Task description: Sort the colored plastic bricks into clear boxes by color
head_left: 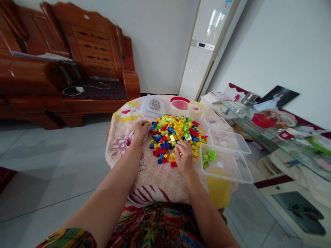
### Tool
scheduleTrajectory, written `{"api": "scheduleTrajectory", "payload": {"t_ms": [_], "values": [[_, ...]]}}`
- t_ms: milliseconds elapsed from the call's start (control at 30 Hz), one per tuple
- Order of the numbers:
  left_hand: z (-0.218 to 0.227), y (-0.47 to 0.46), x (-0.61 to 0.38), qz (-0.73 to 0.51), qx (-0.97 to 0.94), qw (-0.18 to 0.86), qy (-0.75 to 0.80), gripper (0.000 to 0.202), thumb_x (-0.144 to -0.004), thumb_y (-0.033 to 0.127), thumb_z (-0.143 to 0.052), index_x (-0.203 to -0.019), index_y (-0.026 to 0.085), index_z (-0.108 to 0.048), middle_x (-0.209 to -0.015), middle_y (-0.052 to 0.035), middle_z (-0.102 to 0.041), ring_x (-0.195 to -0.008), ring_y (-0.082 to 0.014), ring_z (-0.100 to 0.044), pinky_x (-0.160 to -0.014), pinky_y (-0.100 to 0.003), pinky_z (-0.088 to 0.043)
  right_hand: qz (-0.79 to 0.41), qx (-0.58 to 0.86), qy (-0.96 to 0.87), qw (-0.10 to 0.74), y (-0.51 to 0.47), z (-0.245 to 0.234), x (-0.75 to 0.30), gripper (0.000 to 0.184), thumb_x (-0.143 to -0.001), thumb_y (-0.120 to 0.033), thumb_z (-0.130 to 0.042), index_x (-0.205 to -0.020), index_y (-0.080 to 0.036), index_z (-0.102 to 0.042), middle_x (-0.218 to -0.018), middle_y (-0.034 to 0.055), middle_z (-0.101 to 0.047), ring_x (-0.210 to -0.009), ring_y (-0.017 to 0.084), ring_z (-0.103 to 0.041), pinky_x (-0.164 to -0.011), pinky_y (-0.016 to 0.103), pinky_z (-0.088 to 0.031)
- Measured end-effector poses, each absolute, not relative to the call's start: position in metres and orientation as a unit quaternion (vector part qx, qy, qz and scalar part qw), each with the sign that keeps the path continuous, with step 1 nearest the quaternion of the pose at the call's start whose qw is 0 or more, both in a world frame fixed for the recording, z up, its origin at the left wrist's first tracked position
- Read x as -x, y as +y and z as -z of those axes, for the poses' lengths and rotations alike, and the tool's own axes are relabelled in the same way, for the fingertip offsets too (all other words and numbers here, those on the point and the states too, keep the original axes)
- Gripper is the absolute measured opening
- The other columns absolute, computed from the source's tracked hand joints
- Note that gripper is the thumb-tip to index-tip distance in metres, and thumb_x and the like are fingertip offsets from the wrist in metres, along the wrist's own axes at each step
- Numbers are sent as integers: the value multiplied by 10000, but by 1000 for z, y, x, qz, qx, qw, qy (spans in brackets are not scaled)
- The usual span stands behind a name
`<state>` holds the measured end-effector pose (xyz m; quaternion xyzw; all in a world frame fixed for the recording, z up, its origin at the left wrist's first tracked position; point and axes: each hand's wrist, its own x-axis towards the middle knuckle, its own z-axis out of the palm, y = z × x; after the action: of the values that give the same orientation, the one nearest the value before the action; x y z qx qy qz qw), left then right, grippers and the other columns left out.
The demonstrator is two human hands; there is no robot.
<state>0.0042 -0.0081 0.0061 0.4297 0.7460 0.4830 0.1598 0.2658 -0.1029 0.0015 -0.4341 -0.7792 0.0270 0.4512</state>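
A heap of multicoloured plastic bricks (178,129) lies under the right hand (184,155), beside the left hand (140,131); whether they grip, I cannot tell.

From the head, the toy bricks (178,129) on the cloth-covered table (160,178) are looked down on from close by, and the wooden bench (93,41) and air conditioner (196,63) are seen farther off ahead.

The scene was lit softly; a sharp glare was caught on the tall white appliance (195,65), and deep shadow was cast beneath the wooden bench (38,74) (its polish was streaked with highlights); the brick pile (178,129) was rendered fairly clearly, the edges stretched and blurred
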Motion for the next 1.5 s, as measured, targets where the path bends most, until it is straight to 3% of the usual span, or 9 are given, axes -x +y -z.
{"api": "scheduleTrajectory", "payload": {"t_ms": [133, 400, 567, 933, 1200, 1367, 1500], "values": [[-6, -8, -3, -482, -433, 161, 745, 426, -796, 261, -533, -1129, 152, -776, -1015, -85, -783, -889, -210, -694, -800, -285, -521, -15, 460, -765, 450, -100, 0, -261, 292, -950, -247, -491, -1112, -188, -727, -1203, 130, -700, -1172, 250, -591, -1078, 458, -458], [-6, -8, -4, -480, -436, 146, 747, 403, -782, 245, -542, -1093, 154, -782, -975, -76, -786, -868, -205, -690, -784, -272, -514, -19, 519, -761, 388, -95, 2, -250, 241, -876, -250, -649, -1099, -204, -728, -1316, 145, -635, -1287, 280, -505, -1121, 481, -401], [-4, -7, -3, -477, -435, 154, 748, 412, -790, 252, -534, -1107, 161, -779, -969, -73, -785, -863, -205, -691, -778, -272, -518, -5, 506, -766, 395, -94, 4, -251, 167, -912, -267, -615, -1027, -219, -726, -1311, 130, -637, -1277, 266, -519, -1115, 476, -411], [-6, -8, -1, -480, -446, 156, 739, 413, -785, 220, -542, -1117, 154, -778, -1030, -81, -783, -931, -212, -699, -858, -285, -521, 48, 493, -696, 519, -114, -25, -285, 179, -955, -333, -564, -1007, -208, -682, -1166, 139, -703, -1154, 256, -608, -1046, 479, -467], [-3, -6, -1, -490, -451, 157, 729, 419, -784, 233, -532, -1108, 137, -780, -1033, -88, -781, -922, -206, -697, -853, -280, -515, 114, 576, -612, 529, -104, -40, -344, 258, -911, -324, -571, -1070, -169, -702, -1146, 164, -704, -1122, 289, -615, -1015, 517, -479], [-1, -4, -1, -495, -441, 161, 731, 420, -789, 245, -532, -1111, 134, -778, -1008, -85, -781, -886, -199, -695, -829, -277, -515, 64, 495, -690, 524, -117, -30, -304, 265, -963, -273, -496, -1061, -183, -725, -1145, 134, -718, -1123, 246, -620, -1027, 469, -491], [-1, -4, -1, -503, -434, 161, 730, 413, -779, 238, -535, -1091, 130, -782, -978, -85, -782, -857, -198, -692, -797, -274, -518, 24, 434, -774, 460, -130, -11, -264, 306, -976, -230, -452, -1086, -185, -733, -1168, 119, -722, -1203, 246, -578, -1113, 485, -433]]}}
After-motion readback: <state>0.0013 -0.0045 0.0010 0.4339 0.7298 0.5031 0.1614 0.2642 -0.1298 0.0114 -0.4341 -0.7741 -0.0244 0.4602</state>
